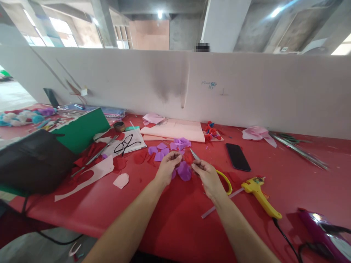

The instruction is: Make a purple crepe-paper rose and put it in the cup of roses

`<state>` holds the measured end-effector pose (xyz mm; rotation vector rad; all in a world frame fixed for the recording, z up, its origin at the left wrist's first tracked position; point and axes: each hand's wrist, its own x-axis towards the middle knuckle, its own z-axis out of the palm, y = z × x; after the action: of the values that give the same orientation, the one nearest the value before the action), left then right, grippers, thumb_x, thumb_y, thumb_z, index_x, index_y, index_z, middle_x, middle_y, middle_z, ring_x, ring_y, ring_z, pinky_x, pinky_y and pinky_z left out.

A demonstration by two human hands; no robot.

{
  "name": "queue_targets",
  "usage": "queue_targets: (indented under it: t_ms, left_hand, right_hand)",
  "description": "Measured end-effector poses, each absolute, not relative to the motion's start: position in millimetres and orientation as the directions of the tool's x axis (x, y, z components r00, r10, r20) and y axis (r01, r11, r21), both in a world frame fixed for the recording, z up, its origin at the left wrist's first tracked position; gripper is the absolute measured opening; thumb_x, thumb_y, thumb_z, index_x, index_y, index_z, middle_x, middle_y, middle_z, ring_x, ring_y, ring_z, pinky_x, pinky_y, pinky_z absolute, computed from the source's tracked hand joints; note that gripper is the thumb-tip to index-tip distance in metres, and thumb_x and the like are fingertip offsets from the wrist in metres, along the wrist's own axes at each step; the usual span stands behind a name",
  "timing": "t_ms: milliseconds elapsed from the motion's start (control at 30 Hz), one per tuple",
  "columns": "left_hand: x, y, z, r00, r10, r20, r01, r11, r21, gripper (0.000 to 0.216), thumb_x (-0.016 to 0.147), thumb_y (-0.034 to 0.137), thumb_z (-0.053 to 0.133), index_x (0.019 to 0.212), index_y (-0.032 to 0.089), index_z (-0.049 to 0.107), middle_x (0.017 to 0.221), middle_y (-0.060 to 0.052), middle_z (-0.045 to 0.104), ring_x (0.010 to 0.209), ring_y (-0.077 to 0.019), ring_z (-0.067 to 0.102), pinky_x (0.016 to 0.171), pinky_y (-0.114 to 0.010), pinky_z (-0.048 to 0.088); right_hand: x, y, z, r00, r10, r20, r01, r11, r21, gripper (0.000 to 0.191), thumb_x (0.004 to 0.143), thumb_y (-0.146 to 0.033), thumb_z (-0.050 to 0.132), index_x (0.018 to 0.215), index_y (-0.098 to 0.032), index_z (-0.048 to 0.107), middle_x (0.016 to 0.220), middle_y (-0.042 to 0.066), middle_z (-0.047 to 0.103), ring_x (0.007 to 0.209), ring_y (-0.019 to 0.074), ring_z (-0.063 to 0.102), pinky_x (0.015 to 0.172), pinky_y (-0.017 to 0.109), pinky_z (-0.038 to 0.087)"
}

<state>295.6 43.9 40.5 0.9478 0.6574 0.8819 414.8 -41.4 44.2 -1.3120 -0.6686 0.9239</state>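
My left hand [166, 170] is closed, thumb and fingers pinched at the top of a purple petal [184, 172] that hangs between my hands. My right hand [207, 178] is closed too, its fingertips close to the petal's right edge; what they pinch is too small to make out. A pair of scissors with a yellow handle [227, 182] lies partly hidden by my right hand, and its blades poke out beyond the fingers. Just past my hands are several loose purple petals [159, 151] and a purple flower [180, 143].
At right lie a phone [238, 157], a yellow glue gun [260, 197] with a glue stick and a magenta device [323, 233]. Pink sheets [175, 129], red flowers [212, 132] and glasses [124, 145] lie farther back. A dark bag [35, 160] and green board [82, 131] stand left.
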Motion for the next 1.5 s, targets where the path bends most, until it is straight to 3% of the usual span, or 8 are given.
queue_targets:
  t_ms: [400,633,767,867,1000,1133,1333,1500]
  left_hand:
    - [298,33,44,0.53,0.845,-0.078,-0.321,0.285,0.903,0.033,0.052,0.018,0.08,0.078,0.017,0.06,0.068,0.003,0.059,0.062,-0.0078,0.054,0.062,-0.022,0.042]
    - [297,41,41,0.443,0.891,-0.104,-0.348,0.277,0.896,0.033,0.048,0.019,0.081,0.07,0.016,0.057,0.058,0.006,0.053,0.047,-0.0036,0.042,0.046,-0.019,0.029]
    - [297,45,38,0.407,0.904,-0.132,-0.339,0.284,0.897,0.031,0.049,0.018,0.081,0.069,0.015,0.057,0.057,0.005,0.055,0.045,-0.003,0.04,0.043,-0.019,0.025]
    - [297,43,41,0.391,0.908,-0.151,-0.316,0.287,0.904,0.028,0.049,0.016,0.079,0.066,0.015,0.057,0.056,0.004,0.056,0.046,-0.0038,0.042,0.044,-0.019,0.027]
    - [295,42,45,0.386,0.914,-0.126,-0.303,0.254,0.918,0.023,0.053,0.017,0.077,0.063,0.015,0.057,0.054,0.004,0.055,0.046,-0.0041,0.04,0.044,-0.02,0.026]
    - [294,43,46,0.397,0.912,-0.105,-0.301,0.238,0.924,0.018,0.055,0.02,0.076,0.063,0.014,0.061,0.05,0.004,0.052,0.044,-0.0041,0.036,0.044,-0.02,0.023]
    - [296,44,42,0.378,0.917,-0.126,-0.325,0.259,0.91,0.02,0.051,0.018,0.076,0.064,0.016,0.06,0.054,0.003,0.055,0.047,-0.0061,0.04,0.047,-0.021,0.026]
    - [297,50,31,0.285,0.958,-0.011,-0.194,0.069,0.979,0.009,0.059,0.017,0.068,0.059,0.017,0.06,0.053,0.004,0.053,0.051,-0.0087,0.043,0.052,-0.022,0.031]
  right_hand:
    - [410,-43,39,0.47,0.881,-0.057,-0.099,-0.011,-0.995,0.021,0.068,-0.034,0.069,0.078,-0.016,0.065,0.072,0.003,0.068,0.07,0.0163,0.062,0.069,0.028,0.046]
    - [429,-73,51,0.532,0.84,0.104,0.307,-0.077,-0.949,0.021,0.074,-0.037,0.059,0.082,-0.019,0.065,0.079,0.005,0.069,0.075,0.0198,0.064,0.074,0.033,0.048]
    - [480,-124,54,0.625,0.694,0.357,0.736,-0.373,-0.565,0.032,0.079,-0.035,0.047,0.097,-0.017,0.065,0.095,0.013,0.068,0.092,0.0283,0.061,0.084,0.044,0.044]
    - [516,-158,42,0.703,0.637,0.317,0.704,-0.686,-0.182,0.046,0.076,-0.032,0.045,0.114,-0.011,0.059,0.112,0.024,0.06,0.103,0.0404,0.055,0.083,0.055,0.04]
    - [537,-177,26,0.77,0.612,0.178,0.622,-0.783,0.003,0.045,0.077,-0.035,0.045,0.114,-0.014,0.058,0.106,0.024,0.062,0.093,0.0429,0.058,0.071,0.052,0.043]
    - [537,-177,23,0.722,0.671,0.167,0.665,-0.74,0.1,0.043,0.078,-0.033,0.043,0.112,-0.01,0.056,0.095,0.019,0.064,0.091,0.037,0.06,0.078,0.047,0.045]
    - [544,-178,26,0.802,0.597,0.031,0.597,-0.802,-0.014,0.058,0.079,-0.044,0.041,0.121,-0.006,0.053,0.101,0.022,0.062,0.085,0.0338,0.064,0.076,0.042,0.048]
    - [553,-179,31,0.828,0.559,0.043,0.559,-0.819,-0.127,0.064,0.072,-0.049,0.049,0.12,-0.008,0.056,0.104,0.022,0.061,0.092,0.036,0.062,0.078,0.042,0.048]
